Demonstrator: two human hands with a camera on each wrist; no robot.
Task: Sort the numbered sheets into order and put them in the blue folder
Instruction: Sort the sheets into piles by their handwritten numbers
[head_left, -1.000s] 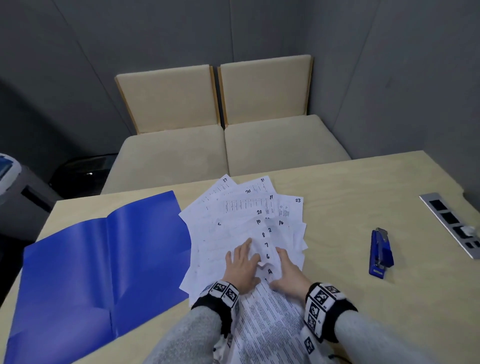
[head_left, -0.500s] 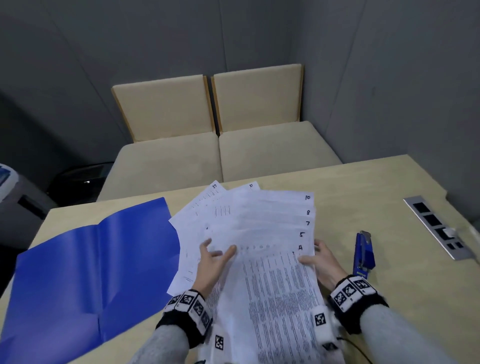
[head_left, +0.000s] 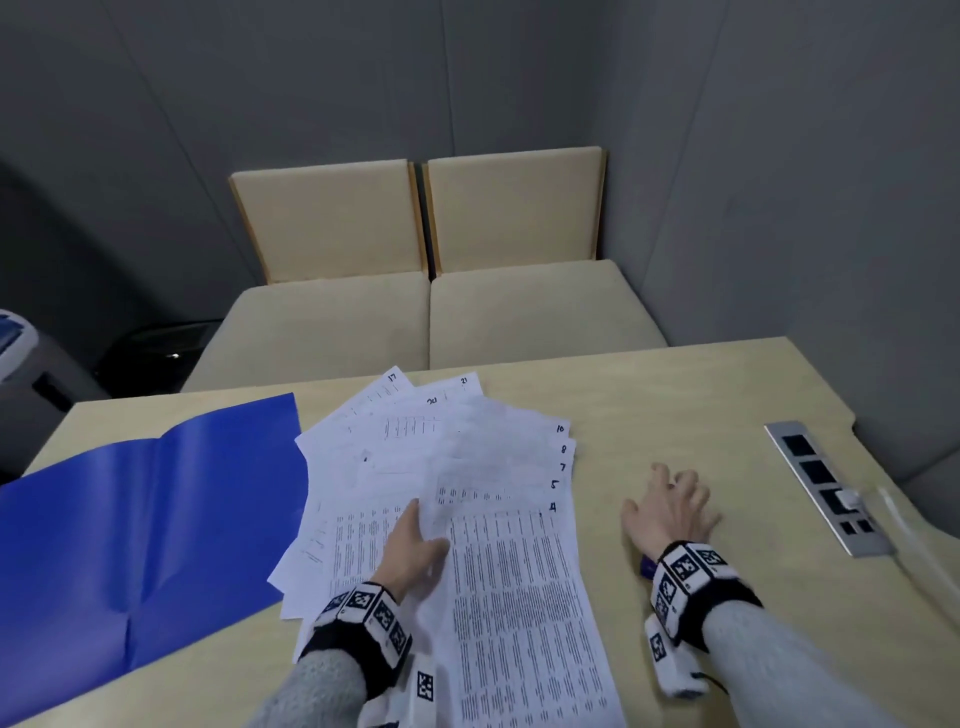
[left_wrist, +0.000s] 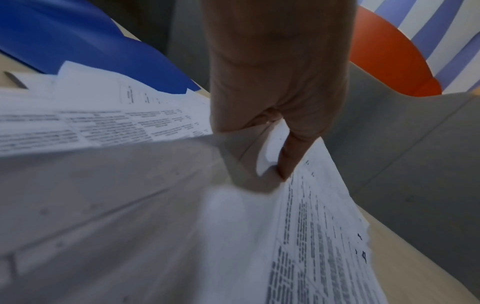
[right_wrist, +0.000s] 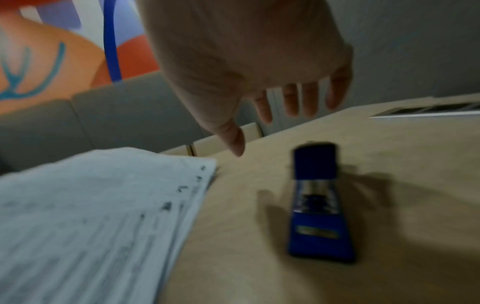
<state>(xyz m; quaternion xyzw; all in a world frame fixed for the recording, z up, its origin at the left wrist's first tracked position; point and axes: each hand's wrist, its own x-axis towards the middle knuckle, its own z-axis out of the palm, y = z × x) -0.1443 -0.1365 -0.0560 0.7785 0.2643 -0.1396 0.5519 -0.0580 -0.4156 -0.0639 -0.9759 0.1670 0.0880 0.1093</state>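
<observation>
Numbered white sheets (head_left: 483, 467) lie fanned in the middle of the table, their right corners reading 4, 5, 7, 8 and 10, with 17, 20 and 21 further back. My left hand (head_left: 415, 535) grips the front bundle at its left edge. In the left wrist view the thumb (left_wrist: 288, 160) presses down on top of the sheets (left_wrist: 259, 236), and the fingers below are hidden. The blue folder (head_left: 145, 519) lies open and flat at the left. My right hand (head_left: 670, 499) hovers to the right of the sheets with its fingers (right_wrist: 291, 98) spread, holding nothing.
A blue stapler (right_wrist: 319, 205) lies on the table (head_left: 675, 415) under my right hand; in the head view only its tip (head_left: 647, 566) shows. A metal socket strip (head_left: 826, 488) is set into the table's right edge. Beige bench seats (head_left: 426, 317) stand behind the table.
My right hand has let go of the sheets' right edge and moved right, over the stapler. My left hand keeps its hold on the bundle.
</observation>
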